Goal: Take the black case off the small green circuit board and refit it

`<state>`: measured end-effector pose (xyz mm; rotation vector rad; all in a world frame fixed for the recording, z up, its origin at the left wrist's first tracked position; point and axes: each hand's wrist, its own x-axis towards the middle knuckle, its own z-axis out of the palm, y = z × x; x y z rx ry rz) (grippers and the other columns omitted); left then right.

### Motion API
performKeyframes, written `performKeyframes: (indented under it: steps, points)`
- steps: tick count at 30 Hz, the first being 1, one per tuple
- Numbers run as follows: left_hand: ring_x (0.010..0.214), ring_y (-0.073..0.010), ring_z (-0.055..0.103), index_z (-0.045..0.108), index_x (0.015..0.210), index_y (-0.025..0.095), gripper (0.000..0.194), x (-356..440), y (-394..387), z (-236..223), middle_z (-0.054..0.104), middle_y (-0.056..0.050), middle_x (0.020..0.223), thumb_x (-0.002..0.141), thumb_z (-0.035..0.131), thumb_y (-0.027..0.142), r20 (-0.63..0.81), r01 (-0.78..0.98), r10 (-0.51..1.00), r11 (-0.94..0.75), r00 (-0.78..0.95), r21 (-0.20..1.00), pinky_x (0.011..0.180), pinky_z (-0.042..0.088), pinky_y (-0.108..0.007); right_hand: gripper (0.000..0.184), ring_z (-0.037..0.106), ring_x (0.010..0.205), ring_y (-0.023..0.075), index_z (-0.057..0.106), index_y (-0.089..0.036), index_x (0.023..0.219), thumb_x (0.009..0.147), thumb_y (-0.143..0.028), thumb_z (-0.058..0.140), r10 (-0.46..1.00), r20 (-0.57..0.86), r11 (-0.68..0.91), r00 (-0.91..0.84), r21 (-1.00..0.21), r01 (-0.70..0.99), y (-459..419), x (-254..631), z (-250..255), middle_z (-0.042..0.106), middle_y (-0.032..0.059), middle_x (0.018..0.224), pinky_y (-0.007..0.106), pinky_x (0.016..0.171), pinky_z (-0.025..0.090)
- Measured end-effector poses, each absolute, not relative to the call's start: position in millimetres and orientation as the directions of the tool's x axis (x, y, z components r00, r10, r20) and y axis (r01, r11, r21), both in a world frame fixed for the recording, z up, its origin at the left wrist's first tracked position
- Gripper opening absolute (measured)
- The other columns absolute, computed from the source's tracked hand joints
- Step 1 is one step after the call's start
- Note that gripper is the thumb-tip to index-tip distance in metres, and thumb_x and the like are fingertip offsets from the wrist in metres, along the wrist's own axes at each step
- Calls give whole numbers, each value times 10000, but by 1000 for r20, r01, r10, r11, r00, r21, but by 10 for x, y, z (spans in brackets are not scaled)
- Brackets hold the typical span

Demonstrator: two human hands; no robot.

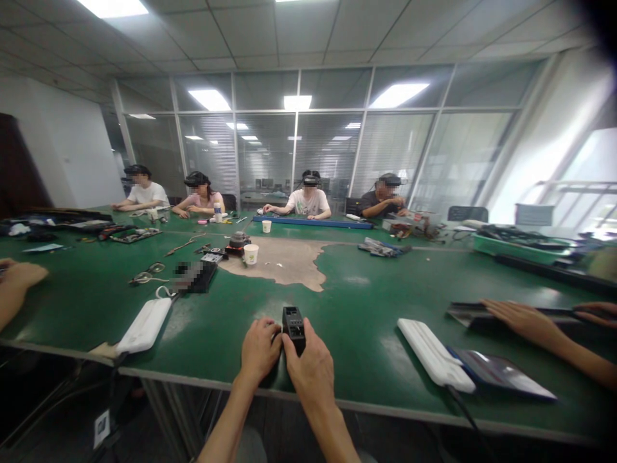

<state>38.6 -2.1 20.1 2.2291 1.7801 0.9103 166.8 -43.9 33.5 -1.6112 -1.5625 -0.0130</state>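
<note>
Near the table's front edge, my right hand (311,363) is closed around a small black box with socket-like openings (292,315) on its upper face. The box stands between my two hands, its lower part hidden by my fingers. Just to its left is my left hand (261,347), fingers curled and pressed together close to the box's side. What those fingers hold, if anything, is hidden.
On the green table (357,321) lie white power banks (144,326) to both sides, glasses (147,273), paper cups (251,254) and a green crate (520,247). Neighbours' hands (525,321) are at right and far left. Several people sit opposite.
</note>
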Motion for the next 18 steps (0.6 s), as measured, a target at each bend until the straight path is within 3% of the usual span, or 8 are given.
performKeyframes:
  steps: [10,16,18]
  points:
    - [1017,-182,531,665,1035,237,278,385,-12,194,621,-51,1100,919,422,310,386,829,912,-318,136,460,931,401,-309,572,606,1073,289,487,-77,1325,867,-418,523,812,554,188,187,-549,814,-488,1664,61,619,184,1209,391,907,462]
    - [1010,-177,531,648,1059,236,265,377,0,200,622,-43,1100,913,435,297,387,827,910,-328,147,457,920,405,-300,694,421,1300,313,391,-69,1397,849,-466,548,751,637,270,175,-538,799,-469,1661,-19,416,215,1427,456,1032,383]
    - [1009,-175,532,649,1066,238,270,374,1,202,623,-41,1099,915,433,296,388,828,909,-332,153,452,916,407,-298,694,404,1313,309,383,-65,1399,856,-467,541,741,645,279,188,-549,788,-433,1655,-30,407,213,1434,463,1045,371]
